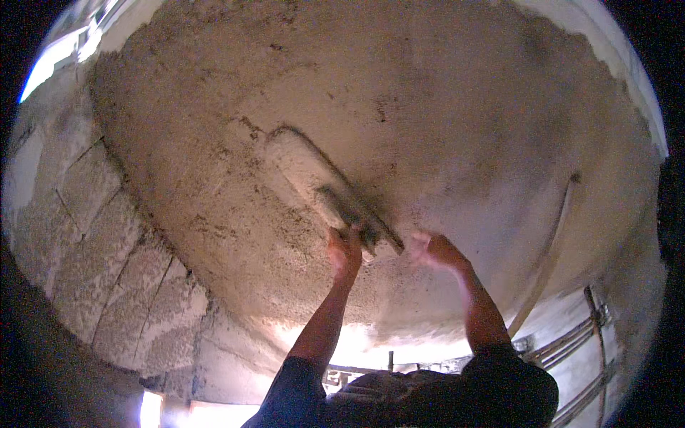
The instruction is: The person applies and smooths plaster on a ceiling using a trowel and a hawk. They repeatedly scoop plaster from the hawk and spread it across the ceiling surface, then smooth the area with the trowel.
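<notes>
My left hand (345, 253) is closed around the handle end of a long plastering trowel (303, 160) with a rounded far end. The tool slants from the upper left down to the right, against or very close to a rough, brown plastered surface (457, 107). From this view I cannot tell whether its whole face touches the plaster. Just right of the trowel's lower end, my right hand (439, 251) is raised with its fingers apart, slightly blurred. Nothing shows in it.
To the left, a wall of pale blocks (128, 264) with dark joints meets the plastered surface. A long, thin pole (549, 260) stands slanted at the right. Wooden bars (571, 349) are at the lower right. Bright openings (50, 64) show at the upper left and lower left.
</notes>
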### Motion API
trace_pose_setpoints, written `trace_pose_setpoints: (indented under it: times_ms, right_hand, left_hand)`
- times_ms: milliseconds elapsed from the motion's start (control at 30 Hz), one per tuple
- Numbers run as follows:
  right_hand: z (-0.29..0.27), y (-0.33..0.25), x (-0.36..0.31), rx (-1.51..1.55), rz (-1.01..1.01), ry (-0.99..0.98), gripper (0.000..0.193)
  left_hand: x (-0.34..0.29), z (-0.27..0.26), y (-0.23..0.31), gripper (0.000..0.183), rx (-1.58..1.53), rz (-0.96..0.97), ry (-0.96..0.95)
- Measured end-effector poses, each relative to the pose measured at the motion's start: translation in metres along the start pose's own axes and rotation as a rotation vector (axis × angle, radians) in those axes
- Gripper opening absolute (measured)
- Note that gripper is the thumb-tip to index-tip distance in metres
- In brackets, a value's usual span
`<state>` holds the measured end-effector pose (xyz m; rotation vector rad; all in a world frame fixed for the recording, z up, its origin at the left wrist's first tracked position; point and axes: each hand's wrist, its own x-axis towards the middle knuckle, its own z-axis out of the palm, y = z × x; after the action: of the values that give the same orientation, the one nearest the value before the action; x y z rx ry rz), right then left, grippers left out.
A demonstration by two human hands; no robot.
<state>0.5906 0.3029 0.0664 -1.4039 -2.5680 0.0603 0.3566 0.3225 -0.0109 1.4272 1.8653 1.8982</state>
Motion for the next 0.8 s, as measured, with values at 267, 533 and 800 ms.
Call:
trace_pose_setpoints:
  times_ms: [267, 533, 800]
  right_hand:
    - [-0.083, 0.023, 0.080, 0.201, 0.097, 0.970, 0.066]
    - [-0.218, 0.051, 0.163, -0.274, -0.103, 1.462, 0.056]
    - [-0.215, 0.034, 0.183, -0.327, -0.146, 1.562, 0.047]
  left_hand:
    - [0.031, 0.012, -0.015, 0.056, -0.151, 0.087, 0.408]
    - [0.158, -0.111, 0.075, 0.040, -0.045, 0.139, 0.529]
    - [0.308, -0.266, 0.104, 0.051, 0.356, 0.189, 0.760]
